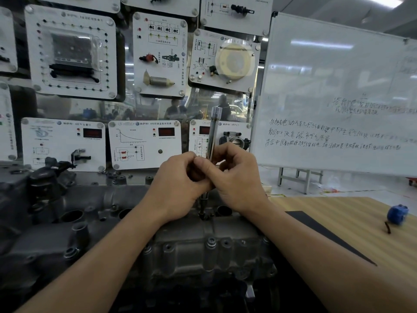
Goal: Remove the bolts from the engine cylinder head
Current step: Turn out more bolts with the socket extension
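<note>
A dark grey engine cylinder head [185, 251] lies across the bench in front of me. A long chrome socket extension bar [213, 132] stands nearly upright over it, and its lower tip sits on a bolt [203, 215] in the top of the head. My left hand [178, 184] and my right hand [237, 177] both curl their fingers round the middle of the bar, side by side and touching. Several more bolts [211, 241] sit along the near flange of the head.
A wooden table [361, 227] extends right, carrying a black mat [320, 229], a blue tape measure [397, 214] and a small dark rod [387, 227]. Behind stands a wall of training panels [144, 143]. A whiteboard [338, 98] stands at the right.
</note>
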`<state>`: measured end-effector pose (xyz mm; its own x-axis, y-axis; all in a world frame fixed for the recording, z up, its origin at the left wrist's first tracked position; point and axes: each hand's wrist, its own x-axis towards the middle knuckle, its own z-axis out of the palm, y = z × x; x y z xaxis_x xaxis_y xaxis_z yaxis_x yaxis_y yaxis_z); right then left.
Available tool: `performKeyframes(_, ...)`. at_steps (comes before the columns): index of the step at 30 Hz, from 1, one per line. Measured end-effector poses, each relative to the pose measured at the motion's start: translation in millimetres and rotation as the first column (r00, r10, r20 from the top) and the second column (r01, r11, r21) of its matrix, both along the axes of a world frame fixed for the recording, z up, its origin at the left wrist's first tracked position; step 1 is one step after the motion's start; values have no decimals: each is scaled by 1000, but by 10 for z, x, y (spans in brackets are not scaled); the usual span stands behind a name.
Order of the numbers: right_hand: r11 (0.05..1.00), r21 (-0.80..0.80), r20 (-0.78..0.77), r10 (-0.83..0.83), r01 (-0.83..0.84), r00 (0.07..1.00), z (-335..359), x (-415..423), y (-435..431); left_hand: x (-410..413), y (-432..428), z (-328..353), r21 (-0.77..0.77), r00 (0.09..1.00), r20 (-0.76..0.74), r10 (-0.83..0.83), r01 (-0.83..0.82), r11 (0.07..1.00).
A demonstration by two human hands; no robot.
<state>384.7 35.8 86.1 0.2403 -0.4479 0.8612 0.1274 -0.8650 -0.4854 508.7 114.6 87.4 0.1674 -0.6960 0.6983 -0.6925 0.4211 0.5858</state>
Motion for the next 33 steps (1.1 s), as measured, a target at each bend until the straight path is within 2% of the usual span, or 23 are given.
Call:
performKeyframes(5,997,-13,-75,71,-72,995,10,-22,17,22,17,-8,2,989,-109,-96,97,995)
performKeyframes(13,991,83,-89,112,-105,990,-2,-30,42,-4,69,12,158,951,-116,-287,303,940)
performKeyframes(19,1000,7,-26,19,-18,1000,15,-42,59,-18,82,7,68,984,-26,-177,178,982)
performKeyframes(23,997,-55,-48,-63,60,997,-3,-41,44,7,67,2,43,999,-16,-38,39,998)
performKeyframes(29,991,-106,-18,-80,77,997,0,-39,45,9,87,7,66,993,-63,-100,104,992)
performKeyframes(33,995,-85,-28,-54,51,998,-5,-42,48,10,108,9,73,987,-84,-138,144,987)
